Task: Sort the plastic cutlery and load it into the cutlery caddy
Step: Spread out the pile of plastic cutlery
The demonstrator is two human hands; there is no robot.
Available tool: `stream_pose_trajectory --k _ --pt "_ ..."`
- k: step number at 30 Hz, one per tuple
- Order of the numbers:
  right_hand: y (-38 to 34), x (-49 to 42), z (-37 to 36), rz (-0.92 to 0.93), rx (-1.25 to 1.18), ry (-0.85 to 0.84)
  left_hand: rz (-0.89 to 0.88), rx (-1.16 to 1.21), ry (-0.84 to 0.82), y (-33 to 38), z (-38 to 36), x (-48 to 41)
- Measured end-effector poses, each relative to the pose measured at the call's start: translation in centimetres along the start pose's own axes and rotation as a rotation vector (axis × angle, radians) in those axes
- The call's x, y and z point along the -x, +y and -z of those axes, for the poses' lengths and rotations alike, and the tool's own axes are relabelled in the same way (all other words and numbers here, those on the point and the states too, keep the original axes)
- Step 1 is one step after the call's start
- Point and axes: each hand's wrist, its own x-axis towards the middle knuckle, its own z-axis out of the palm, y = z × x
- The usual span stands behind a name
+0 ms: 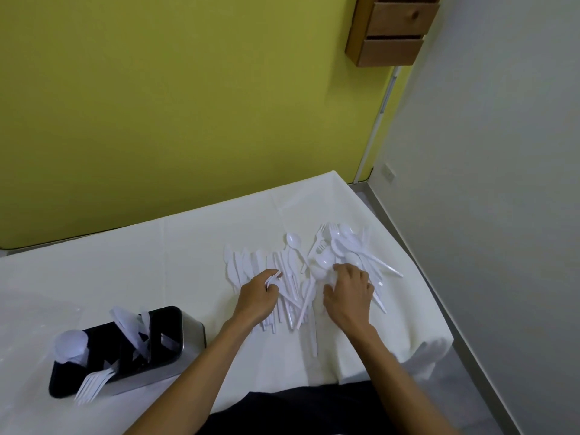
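While both bare forearms reach in from the bottom edge, a dark garment fills the lower middle and a wooden drawer unit [396,28] hangs on the yellow-green wall [175,98] at top right. A grey wall [489,171] closes the right side. The table [103,277] wears a smooth white cloth with faint fold creases. On it, right of centre, lies a loose pile of white plastic cutlery [317,268]: flat knives to the left, rounded spoons and pronged forks to the right. The left hand [255,298] pinches a few white pieces between curled fingers. The right hand [350,296] rests spread, fingertips down, on the spoons. At lower left, well apart, stands the cutlery caddy [125,353], a black-lined, metal-sided oblong holding spoons, knives and forks in separate compartments
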Motion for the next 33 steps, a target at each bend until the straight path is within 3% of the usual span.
stream_pose_trajectory --k 6,14,19,23,28,33 --pt "-1.0 1.0 -1.1 0.294 -0.035 -0.135 -0.037 0.0 0.038 1.2 0.1 -0.3" --pt "0.7 -1.8 0.1 -0.008 -0.201 -0.136 0.025 0.034 0.026 0.6 0.3 -0.4" --pt "-1.0 -2.0 -1.1 0.151 -0.177 -0.301 0.046 0.051 0.023 0.6 -0.2 -0.5" --pt "-1.1 -3.0 -0.6 0.116 -0.239 -0.184 0.061 0.126 0.051 0.5 0.6 -0.5" --pt "-1.0 -3.8 -0.2 0.128 -0.064 -0.031 0.078 0.141 0.072 0.6 0.7 -0.4" --pt "-1.2 -4.5 -0.7 0.053 0.071 -0.042 0.087 0.161 0.121 0.9 0.7 -0.7"
